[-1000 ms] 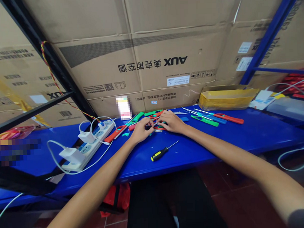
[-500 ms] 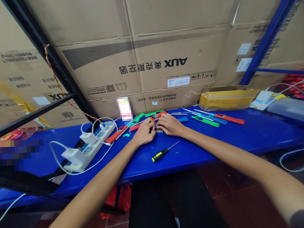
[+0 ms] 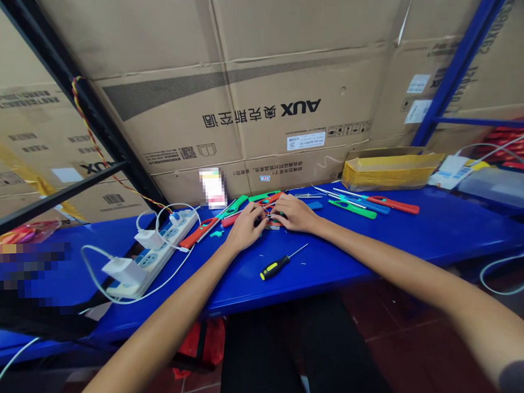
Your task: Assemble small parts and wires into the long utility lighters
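Note:
My left hand (image 3: pixel 248 225) and my right hand (image 3: pixel 299 214) meet over the blue table. Their fingers are curled in on small parts with thin wires between them, too small and hidden to name. Around and behind the hands lie long-necked lighters or their casings: a red one (image 3: pixel 198 233) and a green one (image 3: pixel 237 205) to the left, and an orange-red one (image 3: pixel 276 200) just behind. A small green piece (image 3: pixel 217 234) rests left of my left hand. Nearer me lies a black and yellow screwdriver (image 3: pixel 275 269), its shaft pointing up and right, touched by neither hand.
A white power strip (image 3: pixel 161 254) with chargers and cables runs along the left. Green (image 3: pixel 352 209), blue (image 3: pixel 377 208) and red (image 3: pixel 400 205) lighters lie on the right, before a yellow-taped box (image 3: pixel 385 174). A cardboard wall (image 3: pixel 258 82) stands behind the table.
Both hands stay in nearly the same place, with small finger movements; the fingertips look slightly further apart. The whole view has shifted a little. The screwdriver and lighters lie as before.

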The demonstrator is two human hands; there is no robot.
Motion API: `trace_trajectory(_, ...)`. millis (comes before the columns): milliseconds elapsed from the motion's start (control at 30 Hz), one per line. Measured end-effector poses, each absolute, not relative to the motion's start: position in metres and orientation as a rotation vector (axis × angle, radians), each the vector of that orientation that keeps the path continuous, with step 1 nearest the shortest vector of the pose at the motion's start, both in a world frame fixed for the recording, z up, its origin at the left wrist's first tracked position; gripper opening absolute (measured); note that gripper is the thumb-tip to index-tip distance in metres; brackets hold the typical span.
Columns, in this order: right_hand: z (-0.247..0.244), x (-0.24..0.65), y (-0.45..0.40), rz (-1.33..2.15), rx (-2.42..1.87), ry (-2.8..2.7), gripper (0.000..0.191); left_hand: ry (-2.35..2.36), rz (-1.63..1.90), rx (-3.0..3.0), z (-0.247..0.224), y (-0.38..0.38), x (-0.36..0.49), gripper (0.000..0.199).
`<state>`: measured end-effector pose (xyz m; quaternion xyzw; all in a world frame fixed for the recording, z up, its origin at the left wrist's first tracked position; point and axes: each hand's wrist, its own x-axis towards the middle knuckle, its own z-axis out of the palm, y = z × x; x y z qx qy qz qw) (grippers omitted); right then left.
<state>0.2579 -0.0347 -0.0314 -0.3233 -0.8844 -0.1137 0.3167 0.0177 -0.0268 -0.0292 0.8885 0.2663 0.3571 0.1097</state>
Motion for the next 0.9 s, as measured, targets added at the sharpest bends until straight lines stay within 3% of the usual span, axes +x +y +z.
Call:
trace_trajectory(333,-0.034,0.263,-0.029,-0.310,-0.935,-2.284,0.014,0.684,1.117,2.497,-0.029,-0.024,0.019,0.005)
trace_trajectory(533,-0.036,0.256,-0.032,-0.345,-0.917,-2.329,0.014,0.813,1.049,2.600,-0.035,-0.021,0.020,0.016)
trace_trajectory(900,-0.037,0.266,-0.027,-0.266,-1.003,-2.281,0.011,0.569,1.060,2.424,-0.031,-0.020,0.017,0.011)
